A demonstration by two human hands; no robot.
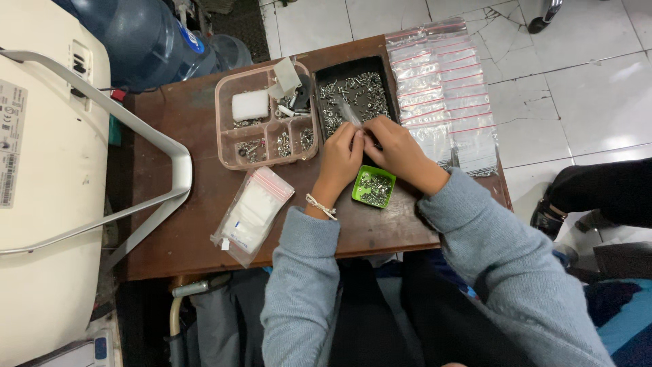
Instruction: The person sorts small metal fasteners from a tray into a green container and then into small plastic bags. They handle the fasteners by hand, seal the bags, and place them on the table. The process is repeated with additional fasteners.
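Far left, the big white appliance (41,170) with its grey bent stand (163,146) crowds the edge of my brown wooden table (183,115), and a blue water jug (146,41) sits behind it. Moving in: a small stack of zip bags with white contents (251,214) lies flat near my left forearm. Above that, the pink divided tray (234,153) holds a white block (250,105) and scattered small hardware in its compartments.

Now my left hand (339,156), fingers curled together, tips pinching the edge of a small clear bag (350,112) that pokes up over the black tray of screws (339,88). My right hand (397,149) meets it, fingertips pressed to the same bag, thumbs of both hands touching or nearly so (whether a screw is between them I cannot tell). Both hands hover over the near end of the black tray.

Just below my wrists, between them, the little green tub (373,187) sits full of screws.

Further right, rows of empty red-striped zip bags (445,81) overlap along the table's edge, hanging toward the white tiled floor (584,88). Far right, a dark trouser leg (604,190).
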